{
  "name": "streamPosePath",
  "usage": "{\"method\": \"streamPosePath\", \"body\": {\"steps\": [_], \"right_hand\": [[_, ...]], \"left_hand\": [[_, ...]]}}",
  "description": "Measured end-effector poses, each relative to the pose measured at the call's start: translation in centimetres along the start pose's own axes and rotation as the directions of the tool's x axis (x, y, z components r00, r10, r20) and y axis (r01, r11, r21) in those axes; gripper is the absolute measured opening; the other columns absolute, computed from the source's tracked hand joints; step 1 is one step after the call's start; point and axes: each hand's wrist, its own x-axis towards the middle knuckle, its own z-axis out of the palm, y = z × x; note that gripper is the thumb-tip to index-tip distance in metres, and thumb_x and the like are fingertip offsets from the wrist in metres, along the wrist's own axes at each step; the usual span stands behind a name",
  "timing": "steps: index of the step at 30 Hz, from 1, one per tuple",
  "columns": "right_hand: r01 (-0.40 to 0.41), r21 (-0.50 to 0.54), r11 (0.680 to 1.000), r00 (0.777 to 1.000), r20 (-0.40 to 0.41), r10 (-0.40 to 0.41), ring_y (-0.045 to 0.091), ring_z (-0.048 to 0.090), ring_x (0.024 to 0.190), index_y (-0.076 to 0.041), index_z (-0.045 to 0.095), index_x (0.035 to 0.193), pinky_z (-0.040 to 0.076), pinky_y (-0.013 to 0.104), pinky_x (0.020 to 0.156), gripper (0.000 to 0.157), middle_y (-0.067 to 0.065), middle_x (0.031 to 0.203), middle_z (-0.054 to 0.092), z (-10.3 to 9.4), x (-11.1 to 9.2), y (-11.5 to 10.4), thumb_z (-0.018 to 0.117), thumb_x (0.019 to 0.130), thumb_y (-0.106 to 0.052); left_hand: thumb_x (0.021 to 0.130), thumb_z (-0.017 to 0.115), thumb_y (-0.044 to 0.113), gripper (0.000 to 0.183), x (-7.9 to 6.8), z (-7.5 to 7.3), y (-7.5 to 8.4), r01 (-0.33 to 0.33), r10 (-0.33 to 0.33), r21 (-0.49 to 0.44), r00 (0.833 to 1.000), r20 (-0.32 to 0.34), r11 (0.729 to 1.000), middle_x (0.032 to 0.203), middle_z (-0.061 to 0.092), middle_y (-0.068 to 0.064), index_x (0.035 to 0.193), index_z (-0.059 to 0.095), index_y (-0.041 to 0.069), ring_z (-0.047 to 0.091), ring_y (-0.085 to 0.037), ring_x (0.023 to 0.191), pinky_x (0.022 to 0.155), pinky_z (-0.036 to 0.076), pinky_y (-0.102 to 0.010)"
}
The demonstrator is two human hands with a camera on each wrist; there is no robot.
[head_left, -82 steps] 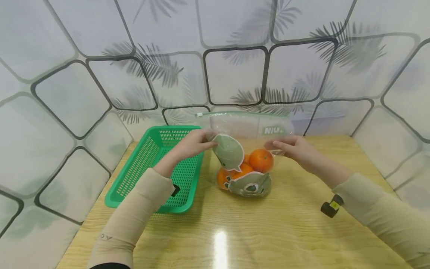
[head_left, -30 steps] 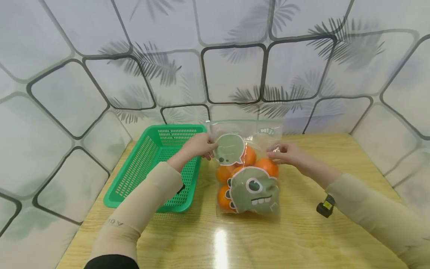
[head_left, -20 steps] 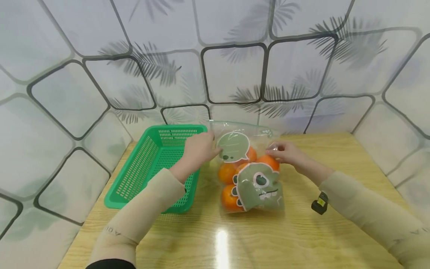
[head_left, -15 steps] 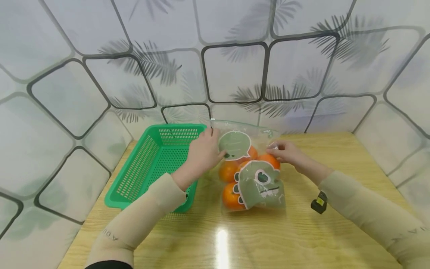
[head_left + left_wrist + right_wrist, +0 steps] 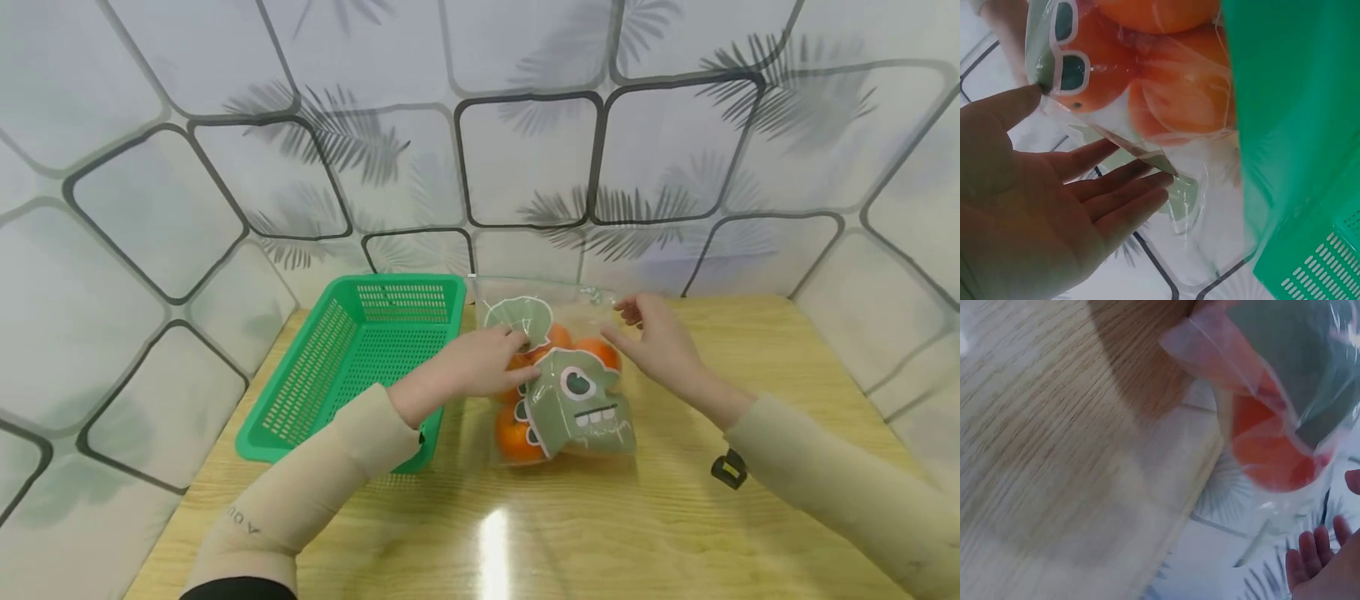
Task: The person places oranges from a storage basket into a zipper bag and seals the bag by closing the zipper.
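A clear zip bag (image 5: 577,408) with a green one-eyed monster print lies on the table, holding several oranges (image 5: 517,439). Its zip edge points to the wall, and a white slider (image 5: 472,276) sits at the left end of it. My left hand (image 5: 483,362) reaches over the bag's left side. In the left wrist view, extended fingers (image 5: 1125,200) touch the loose film beside the oranges. At the bag's upper right, my right hand (image 5: 663,346) has its thumb and fingers spread apart, with fingertips close to the edge and nothing gripped.
To the bag's left stands a green plastic basket (image 5: 300,367) with slotted walls, close beside my left forearm. The wooden table (image 5: 600,533) ends at a patterned wall covering (image 5: 525,162) behind. A small black device (image 5: 729,469) hangs at my right sleeve.
The bag, lifted at first, has come down flat onto the table. My left hand has moved from its upper left edge onto its left side. My right hand has let go of the film.
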Motion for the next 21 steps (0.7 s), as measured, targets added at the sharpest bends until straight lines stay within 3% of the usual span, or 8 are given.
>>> {"method": "streamPosePath", "body": {"steps": [4, 7, 11, 14, 18, 21], "right_hand": [[0.244, -0.073, 0.967, 0.970, 0.029, -0.243, 0.042, 0.064, 0.116, 0.003, 0.065, 0.123, 0.050, 0.060, 0.103, 0.031, 0.023, 0.120, 0.069, 0.5, -0.8, -0.7, 0.074, 0.099, -0.016], [0.328, -0.111, 0.938, 0.943, 0.102, -0.317, 0.037, 0.066, 0.114, -0.002, 0.067, 0.126, 0.052, 0.057, 0.102, 0.032, 0.017, 0.123, 0.071, 0.9, -1.2, -1.1, 0.074, 0.100, -0.020], [0.349, -0.152, 0.925, 0.931, 0.168, -0.323, 0.030, 0.065, 0.110, -0.006, 0.066, 0.132, 0.054, 0.052, 0.097, 0.035, 0.014, 0.129, 0.070, 1.2, -1.6, -1.4, 0.071, 0.103, -0.025], [0.340, -0.173, 0.924, 0.931, 0.201, -0.305, 0.034, 0.065, 0.117, -0.006, 0.065, 0.136, 0.054, 0.055, 0.101, 0.038, 0.017, 0.135, 0.068, 1.2, -1.5, -1.5, 0.068, 0.105, -0.026], [0.322, -0.193, 0.927, 0.928, 0.257, -0.269, 0.042, 0.059, 0.132, -0.002, 0.060, 0.143, 0.049, 0.061, 0.111, 0.045, 0.022, 0.143, 0.063, 1.1, -1.3, -1.7, 0.063, 0.108, -0.029], [0.304, -0.201, 0.931, 0.928, 0.285, -0.242, 0.044, 0.056, 0.137, 0.000, 0.056, 0.147, 0.045, 0.061, 0.115, 0.049, 0.024, 0.147, 0.060, 1.1, -1.3, -1.8, 0.059, 0.109, -0.031]], "left_hand": [[0.111, 0.050, 0.050, 0.063, 0.5, -0.4, -0.4, 0.021, -0.019, -0.041, 0.998, 0.059, 0.999, 0.157, 0.056, -0.016, 0.157, 0.048, 0.008, 0.060, -0.032, 0.138, 0.114, 0.051, -0.049], [0.112, 0.050, 0.047, 0.060, 0.9, -0.5, -0.6, 0.023, -0.019, -0.064, 0.998, 0.061, 0.998, 0.159, 0.054, -0.015, 0.157, 0.048, 0.008, 0.056, -0.032, 0.144, 0.118, 0.049, -0.049], [0.112, 0.051, 0.042, 0.054, 1.1, -0.5, -0.7, -0.003, 0.006, -0.078, 0.999, 0.042, 0.997, 0.154, 0.059, -0.015, 0.155, 0.050, 0.009, 0.059, -0.032, 0.141, 0.115, 0.051, -0.049], [0.111, 0.055, 0.042, 0.053, 1.2, -0.4, -0.7, -0.038, 0.043, -0.073, 0.997, 0.068, 0.997, 0.140, 0.067, -0.014, 0.152, 0.051, 0.009, 0.065, -0.030, 0.129, 0.109, 0.054, -0.047], [0.104, 0.066, 0.046, 0.073, 1.4, -0.2, -0.7, -0.050, 0.058, -0.061, 0.990, 0.131, 0.997, 0.128, 0.069, -0.012, 0.158, 0.042, 0.004, 0.068, -0.027, 0.116, 0.105, 0.055, -0.044], [0.101, 0.071, 0.046, 0.087, 1.5, -0.1, -0.7, -0.030, 0.040, -0.068, 0.988, 0.151, 0.997, 0.133, 0.068, -0.014, 0.164, 0.031, 0.002, 0.067, -0.027, 0.119, 0.108, 0.054, -0.043]]}}
